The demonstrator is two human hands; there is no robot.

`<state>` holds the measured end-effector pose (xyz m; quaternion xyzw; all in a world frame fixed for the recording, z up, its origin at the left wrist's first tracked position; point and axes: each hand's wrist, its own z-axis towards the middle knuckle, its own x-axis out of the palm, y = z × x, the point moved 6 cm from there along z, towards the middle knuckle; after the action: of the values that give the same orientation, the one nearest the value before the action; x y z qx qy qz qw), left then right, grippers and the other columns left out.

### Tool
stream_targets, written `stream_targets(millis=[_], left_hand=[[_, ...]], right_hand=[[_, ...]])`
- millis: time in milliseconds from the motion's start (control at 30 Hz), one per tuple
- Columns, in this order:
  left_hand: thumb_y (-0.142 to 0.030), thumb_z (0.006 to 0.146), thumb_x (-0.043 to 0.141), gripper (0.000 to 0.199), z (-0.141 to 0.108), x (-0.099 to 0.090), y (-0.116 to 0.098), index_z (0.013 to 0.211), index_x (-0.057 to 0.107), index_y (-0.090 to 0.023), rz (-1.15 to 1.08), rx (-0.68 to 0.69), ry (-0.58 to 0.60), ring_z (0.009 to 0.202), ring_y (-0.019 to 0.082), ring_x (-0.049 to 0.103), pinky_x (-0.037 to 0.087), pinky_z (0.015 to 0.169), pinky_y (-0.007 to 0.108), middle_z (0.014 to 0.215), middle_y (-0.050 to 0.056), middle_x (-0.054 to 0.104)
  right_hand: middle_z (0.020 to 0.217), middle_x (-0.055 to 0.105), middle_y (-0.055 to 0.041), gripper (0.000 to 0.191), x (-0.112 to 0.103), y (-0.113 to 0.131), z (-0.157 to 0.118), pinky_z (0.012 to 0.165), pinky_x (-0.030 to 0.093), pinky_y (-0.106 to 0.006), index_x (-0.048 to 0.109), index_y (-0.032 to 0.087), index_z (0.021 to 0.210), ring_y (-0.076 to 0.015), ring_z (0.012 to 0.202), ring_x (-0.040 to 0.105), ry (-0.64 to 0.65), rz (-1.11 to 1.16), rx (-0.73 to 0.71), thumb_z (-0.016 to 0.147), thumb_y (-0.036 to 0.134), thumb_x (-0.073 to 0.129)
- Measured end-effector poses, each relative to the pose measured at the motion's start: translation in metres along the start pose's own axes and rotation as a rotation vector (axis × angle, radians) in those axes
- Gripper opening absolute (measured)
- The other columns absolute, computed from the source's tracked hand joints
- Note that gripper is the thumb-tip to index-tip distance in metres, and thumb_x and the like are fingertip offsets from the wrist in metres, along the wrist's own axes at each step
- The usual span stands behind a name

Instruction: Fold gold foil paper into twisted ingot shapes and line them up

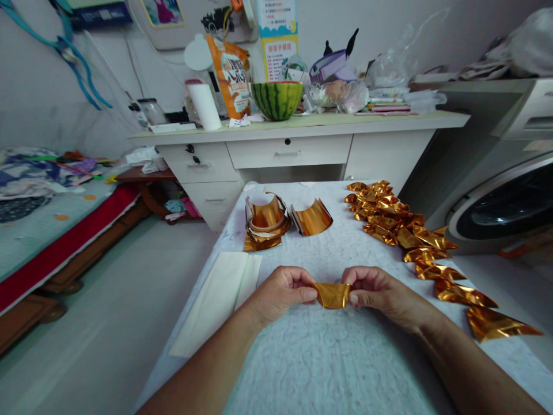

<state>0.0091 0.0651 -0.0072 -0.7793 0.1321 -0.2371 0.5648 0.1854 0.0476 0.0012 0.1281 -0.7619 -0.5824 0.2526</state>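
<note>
A small piece of gold foil paper (333, 295), folded into a boat-like shape, is held between my two hands over the cloth-covered table. My left hand (287, 290) pinches its left end with thumb and fingers. At the opposite end, my right hand (375, 290) grips the foil the same way. Beyond my hands stand curled stacks of gold foil sheets: a larger stack (266, 216) and a smaller stack (313, 218) to its right. Along the table's right side runs a row of several folded gold foil pieces (425, 255), the nearest being a pointed one (496, 324).
White paper sheets (211, 302) lie at the table's left edge. Behind is a white desk (289, 151) bearing a watermelon half (277, 101), an orange snack bag (231, 78) and clutter. A washing machine (505, 173) stands at right, a bed (64, 230) at left.
</note>
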Motion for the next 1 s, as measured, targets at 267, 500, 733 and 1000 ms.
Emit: stream_targets(millis=[267,500,733,1000], left_hand=[[-0.032,0.060,0.083,0.030,0.0012,0.0001,-0.0017,0.073,0.067,-0.011,-0.016,0.014,0.002,0.060,0.010,0.058,0.042,0.061,0.021,0.065,0.001,0.067],[-0.037,0.059,0.085,0.036,-0.0011,0.0039,-0.0063,0.074,0.066,-0.011,-0.045,0.017,0.015,0.060,0.011,0.059,0.043,0.061,0.021,0.064,0.003,0.068],[-0.032,0.058,0.086,0.036,-0.0022,0.0054,-0.0078,0.079,0.064,-0.012,-0.091,0.014,0.020,0.059,0.012,0.063,0.046,0.059,0.021,0.067,0.001,0.068],[-0.032,0.059,0.086,0.036,-0.0013,0.0042,-0.0030,0.084,0.070,-0.011,-0.103,0.009,0.029,0.062,0.012,0.064,0.048,0.063,0.022,0.072,0.003,0.070]], right_hand=[[0.066,0.057,0.0041,0.028,0.0000,0.0006,0.0012,0.057,0.032,-0.020,0.061,0.016,0.077,-0.0068,0.059,0.044,-0.027,-0.006,-0.032,0.073,0.035,0.081],[0.067,0.059,0.0034,0.029,-0.0015,0.0014,-0.0004,0.058,0.036,-0.020,0.061,0.016,0.082,-0.0072,0.059,0.048,-0.032,0.004,-0.027,0.074,0.037,0.079],[0.068,0.062,0.0017,0.028,-0.0005,0.0049,-0.0014,0.061,0.040,-0.021,0.064,0.016,0.083,-0.0083,0.061,0.052,-0.032,-0.015,-0.050,0.075,0.039,0.078],[0.071,0.063,0.0011,0.027,-0.0019,0.0024,-0.0024,0.061,0.041,-0.021,0.068,0.016,0.089,-0.0079,0.062,0.052,-0.037,0.004,-0.036,0.075,0.037,0.079]])
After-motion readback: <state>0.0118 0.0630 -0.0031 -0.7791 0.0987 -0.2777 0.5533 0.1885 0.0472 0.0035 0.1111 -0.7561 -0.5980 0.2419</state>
